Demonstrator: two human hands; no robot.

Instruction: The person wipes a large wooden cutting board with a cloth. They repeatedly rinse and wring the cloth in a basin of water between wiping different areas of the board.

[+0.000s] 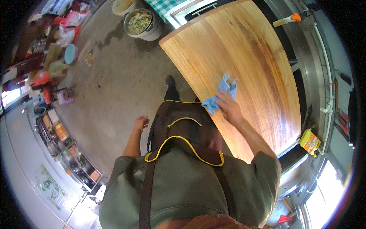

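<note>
My right hand (229, 108) grips a crumpled blue cloth (211, 103) and presses it on the near left edge of a large wooden tabletop (257, 94). Part of the cloth hangs over that edge, beside my apron. The wood has a bold grain of light and dark brown bands. My left hand (141, 123) hangs at my side above the floor, fingers loosely curled and apart, with nothing visible in it. A dark brown apron (183, 114) with yellow trim covers my front.
On the floor past the table's far left corner stand a pot of chopped greens (140, 23) and a pale bucket (123, 6). A yellow bottle (309, 142) and an orange-and-cream handled tool (287, 20) lie along the right side. Cluttered shelves (53, 57) line the left.
</note>
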